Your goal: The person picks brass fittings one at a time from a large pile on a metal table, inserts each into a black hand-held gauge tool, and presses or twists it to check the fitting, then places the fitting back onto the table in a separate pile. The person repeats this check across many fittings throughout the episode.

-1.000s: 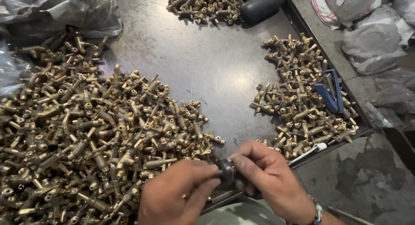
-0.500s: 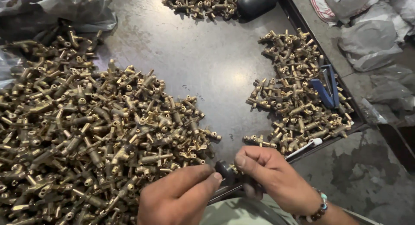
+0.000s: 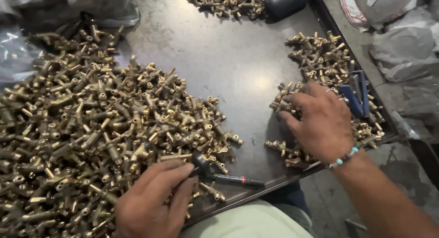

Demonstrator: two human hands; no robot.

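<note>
My left hand [image 3: 153,201] rests on the near edge of the big pile of brass fittings [image 3: 91,137], its fingertips touching the black head of a slim dark tool [image 3: 228,177] lying on the metal tray [image 3: 228,69]. Whether the fingers grip the tool is unclear. My right hand [image 3: 320,121] lies palm down with fingers spread over the smaller pile of brass fittings [image 3: 320,64] on the right. It has rings and a bead bracelet at the wrist.
A blue tool [image 3: 357,94] lies in the right pile beside my right hand. A third heap of fittings [image 3: 224,1] and a dark cylinder [image 3: 288,1] sit at the far edge. Grey plastic bags [image 3: 402,41] lie right of the tray, more plastic bags [image 3: 27,18] far left.
My hands have parted: the right one left the dark tool and moved up and right onto the smaller pile. The tool now lies on the tray under my left fingertips.
</note>
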